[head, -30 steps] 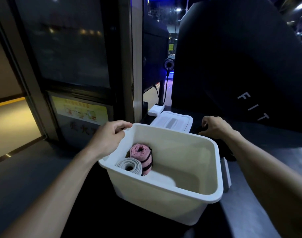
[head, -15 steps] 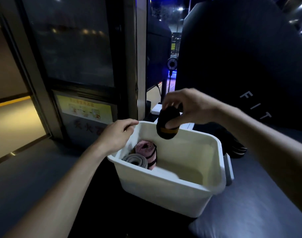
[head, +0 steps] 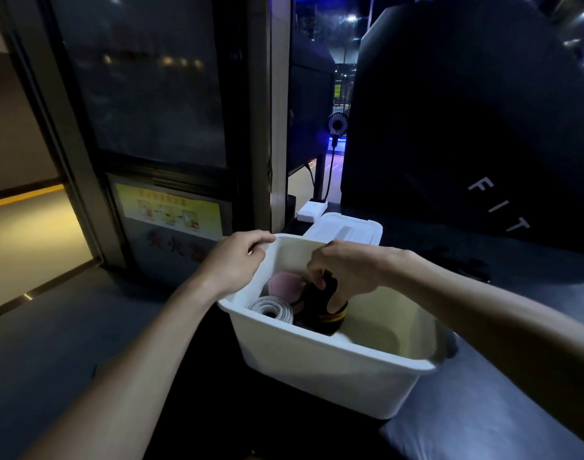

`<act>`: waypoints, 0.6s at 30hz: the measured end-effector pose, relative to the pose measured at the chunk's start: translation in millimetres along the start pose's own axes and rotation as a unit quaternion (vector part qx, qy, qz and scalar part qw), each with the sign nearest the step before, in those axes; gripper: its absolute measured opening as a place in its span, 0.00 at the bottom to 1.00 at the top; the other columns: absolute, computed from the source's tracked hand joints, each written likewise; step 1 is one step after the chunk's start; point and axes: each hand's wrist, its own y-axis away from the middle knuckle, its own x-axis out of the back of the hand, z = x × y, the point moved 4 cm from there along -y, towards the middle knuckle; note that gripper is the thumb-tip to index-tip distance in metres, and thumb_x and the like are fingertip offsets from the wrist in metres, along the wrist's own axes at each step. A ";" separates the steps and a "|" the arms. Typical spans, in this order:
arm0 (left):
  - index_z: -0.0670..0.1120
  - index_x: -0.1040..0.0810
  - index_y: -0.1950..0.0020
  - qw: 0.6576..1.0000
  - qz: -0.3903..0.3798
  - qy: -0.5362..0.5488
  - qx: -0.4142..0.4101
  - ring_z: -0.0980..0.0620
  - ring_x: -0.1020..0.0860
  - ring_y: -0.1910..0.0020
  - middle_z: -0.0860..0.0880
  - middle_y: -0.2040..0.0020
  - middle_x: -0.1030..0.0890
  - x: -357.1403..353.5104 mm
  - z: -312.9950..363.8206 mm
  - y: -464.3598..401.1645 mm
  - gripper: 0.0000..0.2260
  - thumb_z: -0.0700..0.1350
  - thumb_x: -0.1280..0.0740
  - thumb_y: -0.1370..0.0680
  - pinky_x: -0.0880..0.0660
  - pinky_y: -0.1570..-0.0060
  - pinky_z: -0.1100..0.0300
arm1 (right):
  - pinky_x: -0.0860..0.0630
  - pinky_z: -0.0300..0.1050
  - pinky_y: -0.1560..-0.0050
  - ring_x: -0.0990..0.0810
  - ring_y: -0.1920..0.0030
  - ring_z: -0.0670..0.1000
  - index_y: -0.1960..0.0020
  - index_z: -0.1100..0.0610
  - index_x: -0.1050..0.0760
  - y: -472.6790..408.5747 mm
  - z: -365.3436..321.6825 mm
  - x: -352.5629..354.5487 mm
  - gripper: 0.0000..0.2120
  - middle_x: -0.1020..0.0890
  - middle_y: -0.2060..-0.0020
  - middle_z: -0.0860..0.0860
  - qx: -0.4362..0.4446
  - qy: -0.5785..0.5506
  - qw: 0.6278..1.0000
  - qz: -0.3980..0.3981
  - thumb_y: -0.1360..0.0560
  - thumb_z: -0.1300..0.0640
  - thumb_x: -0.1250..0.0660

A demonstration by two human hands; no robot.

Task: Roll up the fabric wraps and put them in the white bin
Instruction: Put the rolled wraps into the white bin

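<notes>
The rectangular white plastic bin (head: pixel 330 370) stands at the near left edge of the dark counter (head: pixel 503 423). Inside at its left end lie a grey rolled fabric wrap (head: pixel 271 307) and a pink rolled fabric wrap (head: pixel 284 283). Just beside them the right hand (head: pixel 348 272) reaches into the bin, fingers curled round a black rolled wrap with an orange band (head: pixel 324 310). The left hand (head: pixel 237 260) grips the bin's far left rim. Behind the bin lies a white lid (head: pixel 347 229).

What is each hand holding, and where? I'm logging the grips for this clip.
The right hand grips the black rolled wrap by its top end, inside the white bin. The left hand holds the bin's rim at the far left corner.
</notes>
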 end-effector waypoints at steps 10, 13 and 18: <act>0.51 0.20 0.30 1.000 0.002 -0.003 -0.011 0.56 0.25 0.31 0.56 0.32 0.20 -0.4 2.0 -1.3 0.15 0.42 0.38 0.16 0.31 0.35 0.63 | 0.23 0.48 0.48 0.21 0.50 0.50 0.53 0.48 0.16 13.8 22.7 15.4 0.11 0.19 0.51 0.45 0.016 -0.065 0.989 0.132 0.25 0.41 0.29; 0.50 0.22 0.29 1.000 0.004 0.000 -0.006 0.55 0.24 0.31 0.55 0.33 0.19 -1.0 1.0 -4.0 0.18 0.39 0.38 0.17 0.30 0.34 0.60 | 0.21 0.49 0.55 0.19 0.57 0.53 0.55 0.49 0.18 36.0 75.5 35.5 0.09 0.19 0.59 0.44 -0.062 -0.060 0.953 0.291 0.25 0.46 0.34; 0.50 0.23 0.29 1.000 0.006 0.009 0.003 0.55 0.24 0.32 0.55 0.32 0.19 -6.9 -1.3 -8.9 0.20 0.36 0.39 0.18 0.28 0.30 0.54 | 0.24 0.48 0.54 0.19 0.49 0.60 0.46 0.49 0.22 56.0 173.5 -9.2 0.10 0.18 0.48 0.54 -0.319 0.023 0.934 0.157 0.25 0.47 0.31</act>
